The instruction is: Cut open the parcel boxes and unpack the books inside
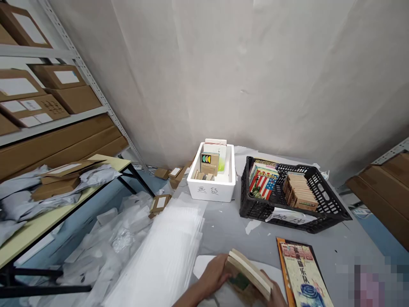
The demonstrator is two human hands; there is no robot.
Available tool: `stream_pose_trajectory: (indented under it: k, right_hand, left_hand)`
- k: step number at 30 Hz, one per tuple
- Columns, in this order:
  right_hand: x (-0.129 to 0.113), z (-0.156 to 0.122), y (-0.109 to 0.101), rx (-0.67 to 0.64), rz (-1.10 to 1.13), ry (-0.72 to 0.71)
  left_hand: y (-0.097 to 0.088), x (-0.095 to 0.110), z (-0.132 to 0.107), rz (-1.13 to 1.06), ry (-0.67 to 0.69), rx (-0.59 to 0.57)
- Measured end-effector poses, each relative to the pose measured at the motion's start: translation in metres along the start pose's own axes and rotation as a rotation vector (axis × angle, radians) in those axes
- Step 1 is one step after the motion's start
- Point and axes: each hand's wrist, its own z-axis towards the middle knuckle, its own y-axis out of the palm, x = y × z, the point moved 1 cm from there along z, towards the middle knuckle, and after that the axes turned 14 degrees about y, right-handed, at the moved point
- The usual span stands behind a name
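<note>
At the near edge of the grey table, my left hand [213, 272] grips the left end of a small stack of old books [247, 275]. My right hand [275, 293] closes around the right end of the same stack, partly hidden behind it. The books are tilted, with yellowed page edges upward and a brown cover with a dark green patch facing me. Beneath them lies a white sheet [201, 263]. Close to my right hand are picture books [303, 273] lying flat, the top one with Chinese lettering and a blue drawing.
A white foam box [211, 191] and a black plastic crate [287, 217] hold books at the back. White foam sheets [159, 251] hang over the left edge. Plastic wrap [118, 243] covers the floor. A side table [86, 192] bears parcels; shelves [54, 125] hold cartons.
</note>
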Motion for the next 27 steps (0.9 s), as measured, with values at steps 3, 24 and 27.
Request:
stream_pose_trajectory:
  k: [3, 24, 27]
  right_hand:
    - [-0.079, 0.029, -0.032, -0.047, -0.029, -0.138]
    - [-0.309, 0.39, 0.069, -0.055, -0.025, -0.34]
    - [-0.296, 0.414, 0.085, -0.072, -0.045, -0.297]
  left_hand:
    - [-0.086, 0.037, 0.028, 0.098, 0.046, 0.134]
    - [-0.363, -0.129, 0.239, 0.462, -0.258, 0.388]
    - [-0.358, -0.15, 0.246, 0.431, -0.326, 0.392]
